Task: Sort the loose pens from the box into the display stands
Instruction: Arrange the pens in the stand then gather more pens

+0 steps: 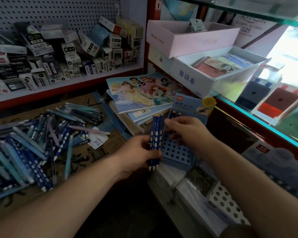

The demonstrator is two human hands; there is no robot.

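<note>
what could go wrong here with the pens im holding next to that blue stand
1. The left hand grips three blue pens bunched, tips down; as the right hand seems to pinch one by its top, the others may slip out.
2. The display stand rests on stacked goods, so pushing a pen in might tip it.

Head view: I am seeing the left hand (138, 152) gripping three dark blue dotted pens (155, 133) upright, tips down, at the front left edge of the blue holed display stand (176, 152). The right hand (184, 129) is hovering over the stand with its fingertips meeting beside the pens' tops; I cannot tell whether they are pinching one. A heap of loose pens (33, 145) is lying on cardboard (100, 157) at left.
</note>
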